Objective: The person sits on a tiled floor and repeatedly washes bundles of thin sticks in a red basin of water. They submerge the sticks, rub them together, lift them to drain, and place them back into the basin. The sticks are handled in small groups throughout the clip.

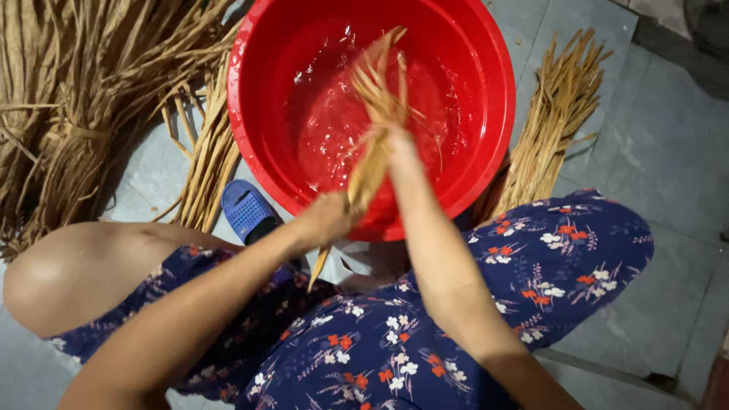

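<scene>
A big red basin (486, 83) with shallow water stands on the tiled floor in front of me. Over it I hold a bundle of tan dried straw strips (377, 91), its far end reaching above the water. My right hand (395, 144) grips the bundle at its middle. My left hand (328, 216) is closed round its lower end, near the basin's front rim. Both hands look blurred.
Large tied sheaves of the same dried straw (76, 99) lie at the left. More strips (209, 159) lie beside the basin's left side, and another bundle (554, 114) at its right. A blue slipper (247, 209) sits by my left knee. Grey floor tiles (668, 152) stretch to the right.
</scene>
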